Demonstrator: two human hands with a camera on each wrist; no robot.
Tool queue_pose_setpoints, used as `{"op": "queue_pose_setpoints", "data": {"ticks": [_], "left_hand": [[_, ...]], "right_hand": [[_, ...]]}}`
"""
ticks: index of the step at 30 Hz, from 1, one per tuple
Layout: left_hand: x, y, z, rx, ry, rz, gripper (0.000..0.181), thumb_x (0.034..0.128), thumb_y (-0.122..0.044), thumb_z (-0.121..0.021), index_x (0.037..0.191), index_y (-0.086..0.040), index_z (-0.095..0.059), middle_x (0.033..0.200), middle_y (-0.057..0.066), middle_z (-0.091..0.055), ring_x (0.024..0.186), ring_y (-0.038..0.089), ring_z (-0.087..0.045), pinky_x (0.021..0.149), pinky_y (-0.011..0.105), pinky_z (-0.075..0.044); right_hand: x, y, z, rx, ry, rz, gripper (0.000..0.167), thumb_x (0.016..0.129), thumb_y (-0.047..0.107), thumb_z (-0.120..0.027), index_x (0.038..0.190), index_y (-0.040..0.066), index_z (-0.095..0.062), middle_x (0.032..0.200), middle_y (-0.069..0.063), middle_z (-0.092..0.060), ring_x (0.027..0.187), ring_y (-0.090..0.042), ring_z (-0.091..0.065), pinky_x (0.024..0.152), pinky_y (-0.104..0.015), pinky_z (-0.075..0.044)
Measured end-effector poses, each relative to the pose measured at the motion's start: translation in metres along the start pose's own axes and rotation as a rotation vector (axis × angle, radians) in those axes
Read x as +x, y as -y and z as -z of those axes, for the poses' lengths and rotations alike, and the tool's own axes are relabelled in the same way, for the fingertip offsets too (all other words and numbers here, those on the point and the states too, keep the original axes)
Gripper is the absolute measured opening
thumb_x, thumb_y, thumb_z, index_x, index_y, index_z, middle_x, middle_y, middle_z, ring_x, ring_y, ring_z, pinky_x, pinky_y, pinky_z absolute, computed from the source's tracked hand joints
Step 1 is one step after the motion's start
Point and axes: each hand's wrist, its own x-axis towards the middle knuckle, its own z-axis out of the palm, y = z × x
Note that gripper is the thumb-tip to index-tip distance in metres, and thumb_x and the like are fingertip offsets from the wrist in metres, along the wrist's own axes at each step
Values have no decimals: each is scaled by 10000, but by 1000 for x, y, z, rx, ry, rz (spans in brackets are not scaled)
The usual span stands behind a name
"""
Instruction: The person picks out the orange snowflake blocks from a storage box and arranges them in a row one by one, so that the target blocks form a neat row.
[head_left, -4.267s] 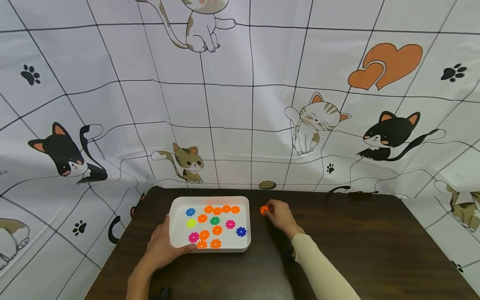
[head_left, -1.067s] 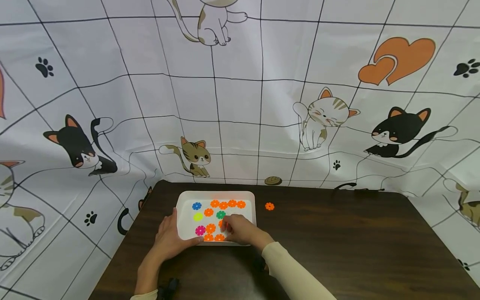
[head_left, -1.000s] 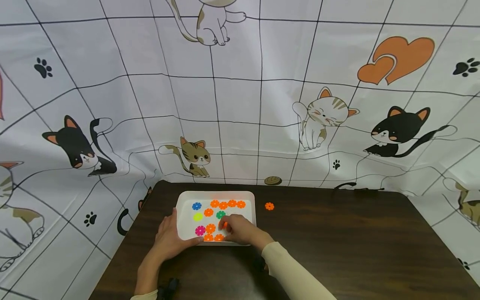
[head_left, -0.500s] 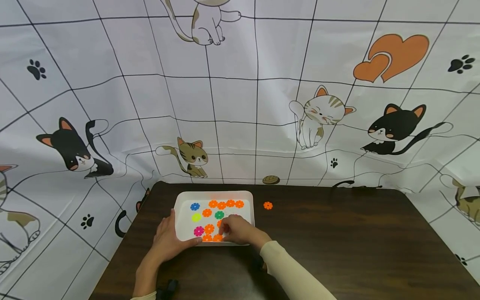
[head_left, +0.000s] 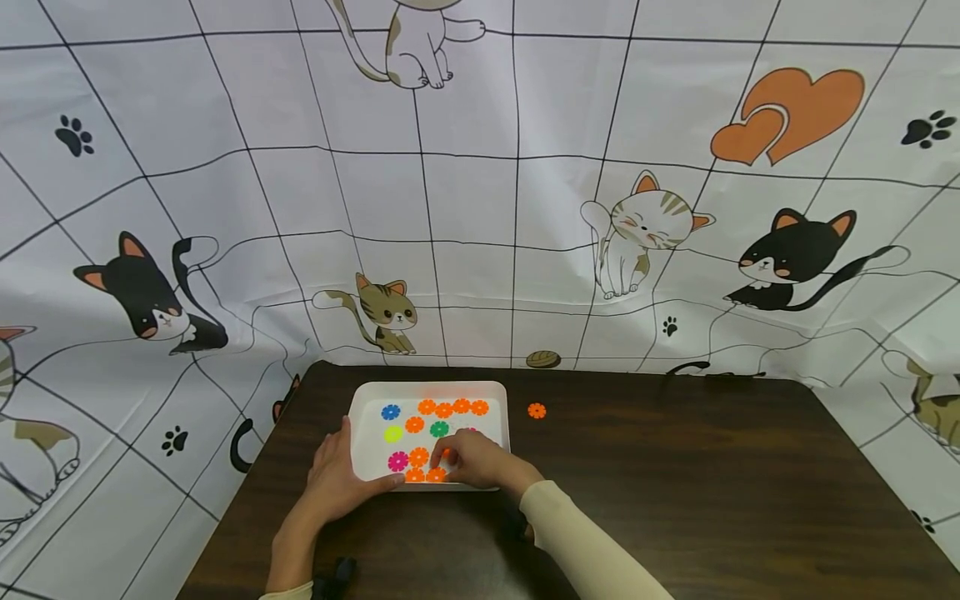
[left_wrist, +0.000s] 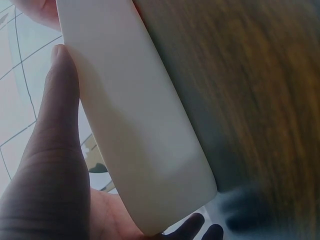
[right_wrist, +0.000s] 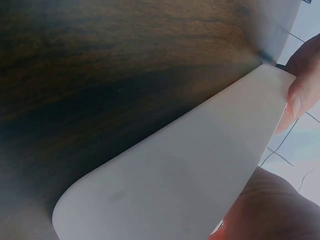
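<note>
A white tray (head_left: 375, 477) holds several flower-shaped plastic discs, mostly orange, plus blue (head_left: 391, 412), yellow (head_left: 393, 433), green (head_left: 439, 428) and pink (head_left: 397, 461) ones. My left hand (head_left: 337, 471) grips the tray's near left corner, thumb along the front rim and fingers at the left side. In the left wrist view the thumb (left_wrist: 62, 95) lies by the rim. My right hand (head_left: 480, 461) reaches over the tray's right part, fingers bent down among orange discs. Whether they pinch one is hidden. On the table right of the tray lies one orange disc (head_left: 537, 411).
The dark wooden table (head_left: 675, 483) extends to the right of the tray. Behind it hangs a white sheet (head_left: 465, 200) with black lines and printed cats. The front wall of the tray (right_wrist: 170, 165) fills much of the right wrist view.
Since the oldest frame, an orange disc left my right hand for the table, and that hand moved left into the tray. Lately its fingertips have shifted slightly left; the left hand has stayed on the tray.
</note>
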Motion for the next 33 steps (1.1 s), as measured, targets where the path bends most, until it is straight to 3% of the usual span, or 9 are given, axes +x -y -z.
{"op": "queue_pose_setpoints", "data": {"ticks": [6,15,23,33], "left_hand": [[0,2,-2,-5,-2,-2,1484,679,-744,-785,1618,-16,104,1678,288,-92,1518,542,-64,1181,800,-144],[-2,0,-1,-8,2,-3,1480,682,-745,-781,1619,-16,103,1677,284,-94,1517,542,-65,1177,801,-152],[-2,-2,0,-16,5,7,1489,670,-748,-784,1619,-13,98,1680,284,-85,1521,542,-51,1180,802,-133],[1,0,0,-17,10,25,1519,652,-767,-786,1618,-27,124,1685,295,-51,1529,541,-14,1185,803,-98]], "right_hand": [[0,0,-1,13,-3,-13,164,898,70,-769,1046,95,-703,968,-62,-675,823,-61,-517,824,-189,-525],[-5,-2,-1,132,-34,-18,109,939,48,-695,1037,55,-647,883,-30,-638,762,-53,-508,731,-155,-495],[-10,-1,7,74,-82,55,81,966,43,-652,1043,32,-673,936,-89,-715,777,-65,-549,749,-180,-510],[-20,-5,25,72,-135,34,72,1011,79,-611,1077,77,-638,978,-78,-710,811,-122,-582,690,-210,-486]]}}
